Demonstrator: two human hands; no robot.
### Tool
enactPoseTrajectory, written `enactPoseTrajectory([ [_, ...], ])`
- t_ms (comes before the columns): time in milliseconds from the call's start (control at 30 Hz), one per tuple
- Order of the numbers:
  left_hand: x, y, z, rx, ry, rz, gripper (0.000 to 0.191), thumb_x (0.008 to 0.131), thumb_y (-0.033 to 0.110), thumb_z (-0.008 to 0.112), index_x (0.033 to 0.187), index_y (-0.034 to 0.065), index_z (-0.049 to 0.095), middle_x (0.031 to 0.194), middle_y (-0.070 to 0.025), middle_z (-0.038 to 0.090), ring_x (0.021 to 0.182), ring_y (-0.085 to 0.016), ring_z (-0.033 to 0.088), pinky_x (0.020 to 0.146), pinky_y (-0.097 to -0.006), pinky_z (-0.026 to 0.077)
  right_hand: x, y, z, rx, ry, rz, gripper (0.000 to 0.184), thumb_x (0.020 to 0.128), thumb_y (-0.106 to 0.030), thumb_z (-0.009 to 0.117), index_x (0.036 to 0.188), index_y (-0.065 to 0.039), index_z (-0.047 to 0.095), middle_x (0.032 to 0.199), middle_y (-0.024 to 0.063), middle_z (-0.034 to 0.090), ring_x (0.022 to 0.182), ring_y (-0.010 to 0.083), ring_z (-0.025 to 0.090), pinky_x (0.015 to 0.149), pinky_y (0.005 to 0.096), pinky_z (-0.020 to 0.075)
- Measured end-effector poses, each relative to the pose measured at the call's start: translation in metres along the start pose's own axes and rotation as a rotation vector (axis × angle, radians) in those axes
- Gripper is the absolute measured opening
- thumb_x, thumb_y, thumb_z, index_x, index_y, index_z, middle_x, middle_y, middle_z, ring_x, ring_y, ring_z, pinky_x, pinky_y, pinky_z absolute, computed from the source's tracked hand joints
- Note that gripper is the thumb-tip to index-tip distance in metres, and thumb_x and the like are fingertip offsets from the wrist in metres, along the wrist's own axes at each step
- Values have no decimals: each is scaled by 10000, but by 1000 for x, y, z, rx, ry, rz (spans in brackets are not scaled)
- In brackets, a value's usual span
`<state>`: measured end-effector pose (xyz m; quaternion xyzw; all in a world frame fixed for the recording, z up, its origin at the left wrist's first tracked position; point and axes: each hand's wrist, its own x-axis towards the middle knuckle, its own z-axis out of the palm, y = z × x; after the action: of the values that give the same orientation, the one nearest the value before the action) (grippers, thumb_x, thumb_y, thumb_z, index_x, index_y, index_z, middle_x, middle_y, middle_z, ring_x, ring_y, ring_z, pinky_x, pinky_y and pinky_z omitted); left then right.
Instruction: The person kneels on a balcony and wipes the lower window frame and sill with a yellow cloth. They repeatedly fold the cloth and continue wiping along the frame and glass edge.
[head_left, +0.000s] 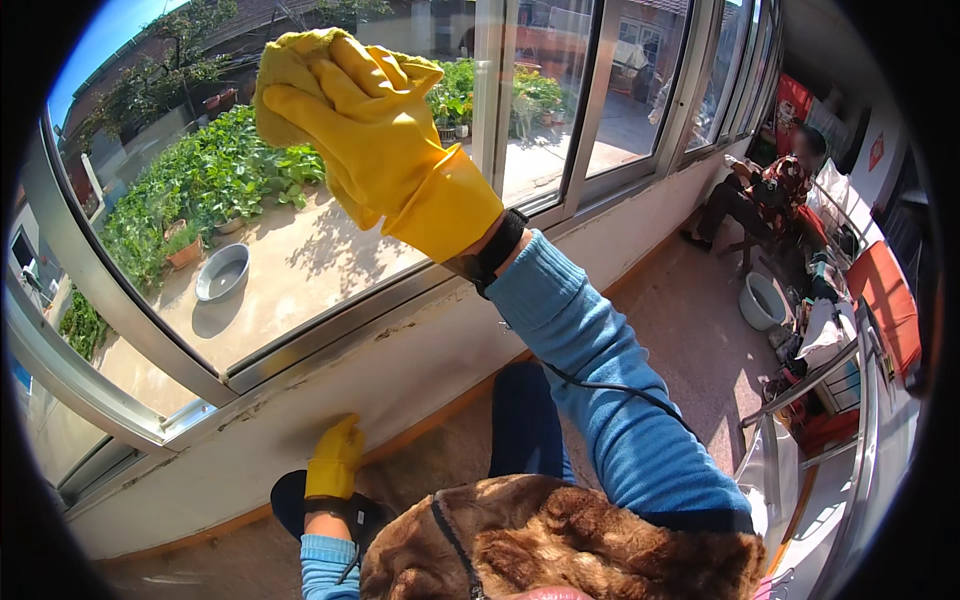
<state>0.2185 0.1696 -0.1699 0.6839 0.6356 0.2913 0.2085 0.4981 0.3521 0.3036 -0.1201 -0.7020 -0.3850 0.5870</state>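
Note:
My right hand (375, 127), in a yellow rubber glove, is raised at the upper middle and presses a yellow cloth (281, 124) against a window pane (360, 262). Its fingers are bent over the cloth, which sticks out on both sides of them. My left hand (335, 454), in a matching glove, is low near the white wall under the window, by my knee. No object shows in it, but its fingers are too small and foreshortened to tell how they are held.
Metal window frames (330, 330) run above the low white wall (420, 360). At the right, a seated person (780, 187) is near a light basin (762, 301) and piled clothes. A metal-framed rack (802, 382) stands nearer. Outside are plants (247, 165) and a grey basin (223, 273).

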Motion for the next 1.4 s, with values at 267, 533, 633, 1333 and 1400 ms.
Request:
enactPoseTrajectory([
  [267, 2, 28, -9, -46, -98, -120, 375, 981, 230, 680, 1315, 72, 748, 1212, -264, 763, 1134, -465, 715, 1006, -488, 572, -64, 171, -63, -248, 69, 346, 539, 1036, -126, 691, 1560, -182, 579, 1500, 188, 627, 1370, 458, 611, 1140, 465, 516],
  [533, 6, 47, -13, 24, -29, 51, 365, 994, 200, 667, 1326, 67, 737, 1261, -267, 750, 1193, -467, 694, 1049, -489, 558, -225, 124, -99, -246, 9, 812, 583, 1073, -93, 632, 1628, -112, 458, 1528, 233, 580, 1392, 476, 580, 1175, 470, 480],
  [633, 6, 51, -16, 3, -9, 85, 370, 991, 196, 674, 1332, 67, 733, 1245, -265, 755, 1176, -469, 700, 1036, -496, 562, -247, 64, -108, -166, -50, 951, 613, 1091, -102, 614, 1663, -84, 395, 1550, 253, 552, 1406, 472, 565, 1189, 482, 459],
  [1333, -7, 34, -29, -31, 63, 14, 395, 976, 226, 703, 1336, 66, 729, 1178, -244, 777, 1099, -441, 729, 971, -475, 581, -106, -227, 21, 249, -231, 86, 527, 793, -189, 760, 1315, -263, 757, 1262, 66, 691, 1241, 349, 641, 1042, 577, 515],
  [1400, -8, 28, -27, -40, 84, 23, 393, 975, 229, 706, 1330, 61, 731, 1162, -247, 780, 1086, -438, 734, 963, -474, 583, -126, -220, 16, 288, -271, 130, 501, 837, -189, 745, 1328, -285, 761, 1292, 75, 692, 1272, 362, 628, 1069, 559, 504],
])
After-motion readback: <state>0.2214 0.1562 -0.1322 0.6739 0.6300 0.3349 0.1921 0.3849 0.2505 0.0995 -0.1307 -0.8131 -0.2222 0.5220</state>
